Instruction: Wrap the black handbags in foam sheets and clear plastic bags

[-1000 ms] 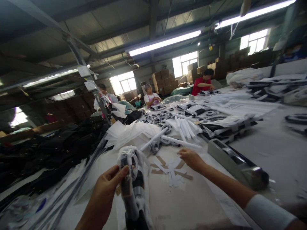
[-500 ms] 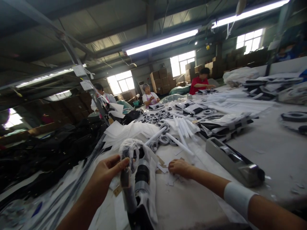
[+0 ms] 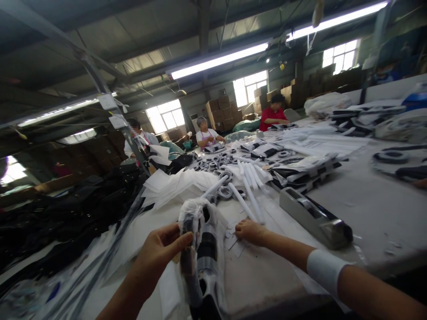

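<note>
My left hand grips the wrapped, looped strap of a black-and-grey bag, thumb in front and fingers behind. Thin whitish wrap covers the top of the loop, and white sheet shows along the bag's right side. The bag stands tilted at the table's near edge; its lower end runs out of view. My right hand, with a white band on its forearm, is curled down onto small paper slips on the table. Its fingertips are hidden, so what they pinch cannot be made out.
A grey tape dispenser stands to the right. White tubes, coiled straps and white sheets lie ahead. Flat packed bags are stacked behind the dispenser. Black goods are heaped left. Several co-workers sit or stand beyond.
My left hand and the bag have shifted a little right and down in the picture. The right hand stays at the paper slips. The camera has turned slightly. Someone's fingers show at the right edge.
</note>
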The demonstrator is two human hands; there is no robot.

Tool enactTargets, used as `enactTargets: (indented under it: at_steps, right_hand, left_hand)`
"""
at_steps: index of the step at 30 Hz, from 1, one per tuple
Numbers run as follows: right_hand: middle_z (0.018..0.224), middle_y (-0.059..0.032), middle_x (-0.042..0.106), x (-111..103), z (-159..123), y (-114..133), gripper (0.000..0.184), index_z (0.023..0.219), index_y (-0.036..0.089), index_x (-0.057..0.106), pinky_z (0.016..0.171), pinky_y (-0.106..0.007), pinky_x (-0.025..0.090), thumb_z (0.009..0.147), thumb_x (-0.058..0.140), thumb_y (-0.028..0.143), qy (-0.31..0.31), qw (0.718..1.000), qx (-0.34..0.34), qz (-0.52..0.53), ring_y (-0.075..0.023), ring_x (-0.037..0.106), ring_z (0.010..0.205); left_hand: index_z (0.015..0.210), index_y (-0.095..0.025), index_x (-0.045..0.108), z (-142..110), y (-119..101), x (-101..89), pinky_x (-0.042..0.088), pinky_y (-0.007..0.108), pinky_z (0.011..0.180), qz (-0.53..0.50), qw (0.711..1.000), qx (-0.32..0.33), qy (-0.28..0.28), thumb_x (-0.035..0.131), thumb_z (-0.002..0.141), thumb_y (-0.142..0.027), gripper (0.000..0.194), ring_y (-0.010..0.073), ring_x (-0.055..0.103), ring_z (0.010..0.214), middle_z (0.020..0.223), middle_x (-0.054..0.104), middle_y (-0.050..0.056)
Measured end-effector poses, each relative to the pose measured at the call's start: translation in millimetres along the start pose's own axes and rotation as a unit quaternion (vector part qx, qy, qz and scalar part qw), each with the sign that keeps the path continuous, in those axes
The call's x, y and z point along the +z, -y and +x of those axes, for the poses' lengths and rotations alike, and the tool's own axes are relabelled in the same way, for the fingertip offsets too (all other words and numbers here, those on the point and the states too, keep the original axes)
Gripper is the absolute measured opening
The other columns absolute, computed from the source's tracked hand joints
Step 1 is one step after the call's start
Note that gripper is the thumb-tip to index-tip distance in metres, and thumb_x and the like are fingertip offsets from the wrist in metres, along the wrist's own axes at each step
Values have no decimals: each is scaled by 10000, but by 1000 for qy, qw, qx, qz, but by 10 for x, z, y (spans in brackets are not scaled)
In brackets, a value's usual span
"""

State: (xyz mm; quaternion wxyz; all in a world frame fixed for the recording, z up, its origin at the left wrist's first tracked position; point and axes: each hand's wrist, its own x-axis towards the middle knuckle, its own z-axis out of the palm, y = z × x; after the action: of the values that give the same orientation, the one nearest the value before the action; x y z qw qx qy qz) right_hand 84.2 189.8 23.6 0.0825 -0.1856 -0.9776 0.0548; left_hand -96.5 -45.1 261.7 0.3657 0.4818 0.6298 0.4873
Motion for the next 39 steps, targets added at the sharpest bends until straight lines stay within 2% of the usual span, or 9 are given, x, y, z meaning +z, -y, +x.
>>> enactTargets:
  at_steps: [6,11,17,20,24,27,32,36,39]
  right_hand:
    - [1029,-75,689,-275,-164,124,163,950,143,665,958,-447,464,961,562,268,-108,982,114,101,-221,637,1007]
    - [875,-73,700,-629,-412,287,365,1011,168,635,723,-305,508,1006,321,355,-223,913,224,257,-191,673,786]
    - [632,9,628,-1058,-572,793,381,946,162,658,471,-214,457,908,470,490,-172,861,158,451,-136,590,525]
    - [616,17,613,-1310,-566,1035,316,895,161,709,484,-206,407,854,576,444,-144,846,118,500,-123,542,545]
    - [661,6,637,-1565,-462,1201,248,786,150,757,553,-220,365,798,672,383,-176,845,67,501,-130,521,635]
    - [615,22,575,-1641,-365,1256,293,764,140,748,531,-218,334,746,746,433,-143,796,40,587,-110,460,590]
    - [586,46,471,-1709,-396,1310,328,768,136,733,493,-208,250,706,794,452,-29,659,8,752,-70,312,529]
    - [740,-16,612,-1848,-600,1309,262,821,125,750,658,-199,405,667,787,334,26,569,8,822,-103,499,674]
    - [882,-56,682,-1926,-736,1302,261,884,145,758,834,-263,456,694,757,325,17,556,0,831,-171,603,856]
  left_hand:
    - [890,-170,783,18,-66,41,484,259,702,27,999,18,-14,829,656,-475,388,218,652,754,788,746,45]
    - [903,-157,779,-46,45,92,485,267,717,-16,1000,-3,-6,810,673,-521,432,229,662,777,782,744,59]
    - [907,-140,766,-166,121,195,468,249,668,-46,998,-9,-43,778,715,-533,438,202,640,731,769,733,61]
    - [949,-146,765,-245,19,307,477,255,749,-15,999,16,-44,770,728,-531,444,225,656,827,830,746,63]
    - [1010,-149,764,-328,-127,478,497,313,826,6,999,19,-25,785,697,-552,511,272,672,872,888,755,76]
    - [1018,-160,771,-348,-175,569,500,347,864,7,1000,19,-6,797,686,-539,504,293,678,893,912,757,81]
    - [1055,-171,769,-392,-237,647,504,339,836,18,999,26,23,792,724,-480,453,274,676,850,890,755,63]
    - [1099,-197,755,-461,-358,714,500,286,798,84,995,39,31,729,816,-366,331,228,664,830,858,744,18]
    - [1133,-217,739,-478,-454,786,498,275,819,142,987,73,28,667,862,-255,282,238,666,921,908,745,6]
